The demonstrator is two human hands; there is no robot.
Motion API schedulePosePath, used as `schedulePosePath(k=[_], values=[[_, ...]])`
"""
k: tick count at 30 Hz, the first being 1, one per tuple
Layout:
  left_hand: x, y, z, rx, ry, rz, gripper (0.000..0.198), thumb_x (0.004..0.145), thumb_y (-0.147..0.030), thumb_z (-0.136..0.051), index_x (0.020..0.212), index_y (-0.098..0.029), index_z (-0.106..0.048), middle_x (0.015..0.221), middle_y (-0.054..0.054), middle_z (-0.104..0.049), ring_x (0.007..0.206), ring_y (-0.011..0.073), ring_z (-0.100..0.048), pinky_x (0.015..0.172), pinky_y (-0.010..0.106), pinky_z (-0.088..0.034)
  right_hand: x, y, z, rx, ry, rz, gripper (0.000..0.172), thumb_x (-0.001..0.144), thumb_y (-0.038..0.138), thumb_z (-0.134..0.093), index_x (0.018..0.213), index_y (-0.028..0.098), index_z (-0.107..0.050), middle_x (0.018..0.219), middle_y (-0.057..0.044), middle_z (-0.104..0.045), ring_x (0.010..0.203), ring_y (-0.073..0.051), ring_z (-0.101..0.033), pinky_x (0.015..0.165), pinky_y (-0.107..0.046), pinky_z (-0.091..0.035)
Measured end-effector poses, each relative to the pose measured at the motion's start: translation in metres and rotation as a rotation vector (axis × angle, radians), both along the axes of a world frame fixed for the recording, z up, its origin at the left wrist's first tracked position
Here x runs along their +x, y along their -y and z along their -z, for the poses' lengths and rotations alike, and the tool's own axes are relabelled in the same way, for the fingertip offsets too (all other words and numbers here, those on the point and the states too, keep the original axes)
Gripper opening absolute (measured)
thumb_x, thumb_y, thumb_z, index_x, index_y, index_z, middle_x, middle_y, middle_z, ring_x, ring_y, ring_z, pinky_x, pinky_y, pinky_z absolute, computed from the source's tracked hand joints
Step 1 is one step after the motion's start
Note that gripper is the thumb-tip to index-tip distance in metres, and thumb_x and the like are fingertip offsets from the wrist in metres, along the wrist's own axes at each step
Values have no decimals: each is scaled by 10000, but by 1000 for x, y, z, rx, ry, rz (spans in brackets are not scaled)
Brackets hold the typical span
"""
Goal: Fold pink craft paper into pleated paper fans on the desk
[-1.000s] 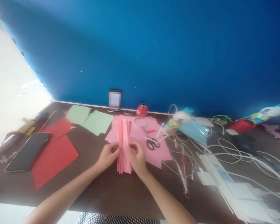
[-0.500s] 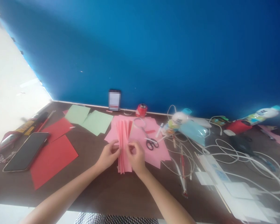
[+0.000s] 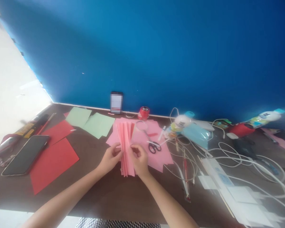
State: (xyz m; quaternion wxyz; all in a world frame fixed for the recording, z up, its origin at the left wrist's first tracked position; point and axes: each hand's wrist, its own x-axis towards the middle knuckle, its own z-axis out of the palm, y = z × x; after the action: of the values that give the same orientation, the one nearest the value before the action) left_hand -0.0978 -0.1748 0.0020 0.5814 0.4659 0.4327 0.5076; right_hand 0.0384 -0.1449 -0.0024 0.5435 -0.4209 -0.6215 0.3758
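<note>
A pink sheet folded into accordion pleats [image 3: 125, 139] lies lengthwise on the dark table [image 3: 102, 193], running away from me. My left hand [image 3: 111, 157] pinches its left side near the middle, fingers closed on the folds. My right hand [image 3: 139, 159] pinches the right side at the same height. The pleats fan out slightly at the far end. Beneath and to the right lie flat pink sheets [image 3: 161, 153].
Scissors [image 3: 154, 146] lie on the pink sheets right of my hands. Red sheets [image 3: 52, 161] and a phone [image 3: 25, 155] are at left, green sheets [image 3: 95, 123] behind. White cables [image 3: 239, 158], bottles and a blue pouch [image 3: 199, 134] crowd the right.
Both hands stay pinched on the pleated pink paper with only tiny finger shifts. The view has drifted slightly.
</note>
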Motion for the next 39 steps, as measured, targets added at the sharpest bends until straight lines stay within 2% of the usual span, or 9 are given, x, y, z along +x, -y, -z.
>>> schedulePosePath(k=[9,17,21,25,29,32,39], values=[[0,0,0,-7,4,2,471,780,-384,-597,1170,-148,-478,953,103,-690,862,240,-653,693,358,-559,0,1,-8,-209,-124,-60,134,740,310,-624,727,178,-602,700,-21,-650,678,-164,-623,656,-295,-524],[2,1,2,41,-46,-47,466,783,-383,-589,1184,-170,-485,1064,110,-650,907,236,-640,718,348,-560,1,-3,-2,-209,-121,-23,153,756,322,-605,768,178,-556,726,-9,-605,713,-154,-595,675,-286,-503],[2,2,0,98,-95,-85,396,797,-351,-577,1150,-177,-528,1200,110,-567,932,222,-632,795,348,-543,2,-4,1,-165,-71,-25,128,777,303,-577,769,186,-527,716,3,-571,692,-137,-578,650,-262,-494],[1,1,-2,107,-99,-102,391,783,-341,-595,1132,-172,-546,1167,105,-584,948,227,-625,835,367,-529,2,-4,1,-74,-14,12,98,775,280,-564,772,190,-525,715,-3,-579,682,-138,-579,639,-262,-495],[3,2,-4,112,-81,-104,379,767,-330,-617,1106,-170,-564,1147,103,-599,957,231,-619,796,343,-541,3,-3,4,97,127,72,41,784,235,-530,764,201,-539,693,0,-577,658,-137,-567,610,-262,-482],[4,3,-4,127,-54,-91,357,764,-314,-626,1086,-169,-577,1131,99,-610,952,226,-619,809,336,-532,6,-4,7,247,233,90,69,800,208,-508,749,214,-553,683,-4,-559,643,-138,-548,590,-265,-471],[3,1,-1,120,-29,-113,355,753,-293,-640,1077,-162,-582,1120,101,-614,958,236,-618,803,352,-536,8,-4,7,379,365,24,153,804,171,-513,869,228,-639,834,-67,-643,818,-203,-593,760,-378,-473]])
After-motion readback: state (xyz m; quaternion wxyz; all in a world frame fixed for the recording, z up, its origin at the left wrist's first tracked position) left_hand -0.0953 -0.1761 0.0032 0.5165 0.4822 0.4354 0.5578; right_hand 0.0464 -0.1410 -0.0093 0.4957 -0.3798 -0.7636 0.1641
